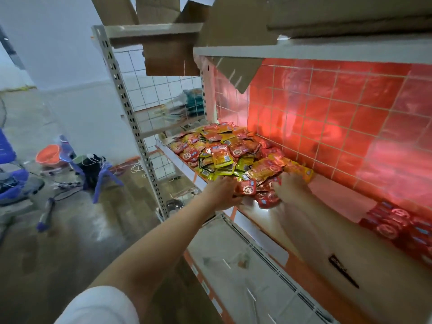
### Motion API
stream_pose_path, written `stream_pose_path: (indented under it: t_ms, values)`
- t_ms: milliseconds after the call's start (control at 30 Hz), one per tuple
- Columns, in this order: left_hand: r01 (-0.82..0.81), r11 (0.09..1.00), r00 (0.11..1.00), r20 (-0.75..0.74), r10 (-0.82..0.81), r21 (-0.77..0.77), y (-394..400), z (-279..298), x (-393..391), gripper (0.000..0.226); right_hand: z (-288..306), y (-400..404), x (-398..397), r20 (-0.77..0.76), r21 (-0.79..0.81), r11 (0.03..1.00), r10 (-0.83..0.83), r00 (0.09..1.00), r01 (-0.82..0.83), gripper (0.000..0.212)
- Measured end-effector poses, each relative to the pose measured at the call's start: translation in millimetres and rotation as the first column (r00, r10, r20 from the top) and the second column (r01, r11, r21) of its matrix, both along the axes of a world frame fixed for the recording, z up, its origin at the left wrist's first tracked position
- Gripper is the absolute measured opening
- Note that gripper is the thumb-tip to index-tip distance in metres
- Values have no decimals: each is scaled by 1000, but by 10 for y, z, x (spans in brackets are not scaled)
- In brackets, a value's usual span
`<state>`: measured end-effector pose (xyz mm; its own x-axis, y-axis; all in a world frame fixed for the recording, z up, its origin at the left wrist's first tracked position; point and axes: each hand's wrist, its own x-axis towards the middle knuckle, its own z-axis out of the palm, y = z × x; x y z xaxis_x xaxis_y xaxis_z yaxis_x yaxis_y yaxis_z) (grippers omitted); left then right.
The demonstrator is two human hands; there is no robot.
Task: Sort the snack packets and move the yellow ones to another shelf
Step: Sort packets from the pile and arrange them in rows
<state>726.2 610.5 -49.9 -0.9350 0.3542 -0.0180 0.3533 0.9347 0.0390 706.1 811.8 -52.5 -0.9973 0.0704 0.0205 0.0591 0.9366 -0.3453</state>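
A heap of red and yellow snack packets (222,150) lies on the middle shelf (327,195). My left hand (223,191) reaches to the near edge of the heap and grips red packets (247,187) there. Motion-blurred, my right hand (289,185) rests on the heap's near right side over red packets (266,198), below a yellow packet (299,170). Whether its fingers hold anything I cannot tell. A neat group of red packets (397,226) lies further right on the same shelf.
A wire-grid back panel (350,113) glows red behind the shelf. Cardboard boxes (257,17) sit on the shelf above. A lower shelf (245,265) is beneath. Left on the floor stand an orange bucket (48,154) and a blue stool (102,176).
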Motion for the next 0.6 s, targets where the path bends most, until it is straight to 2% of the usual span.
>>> stream_pose_path:
  t_ms: [133,233,333,433,533,600]
  values:
    - [125,984,989,-68,-134,-125,-58,-105,-236,52,-131,-117,-226,6,-177,958,-230,973,227,43]
    - [175,978,971,-144,-190,-110,-78,-153,-354,44,-256,-220,-336,42,-252,910,-330,943,330,54]
    - [238,971,957,-163,-241,-37,-115,-188,-429,37,-309,-341,-413,15,-239,877,-426,904,417,65]
    - [317,943,934,-209,-291,104,-226,-214,-518,34,-320,-455,-465,34,-234,835,-505,863,498,77]
    - [413,881,897,-272,-349,232,-314,-231,-607,51,-265,-546,-504,15,-300,778,-575,818,552,66]
    - [427,862,893,-273,-357,272,-376,-210,-677,48,-234,-620,-518,-20,-348,738,-623,782,579,60]
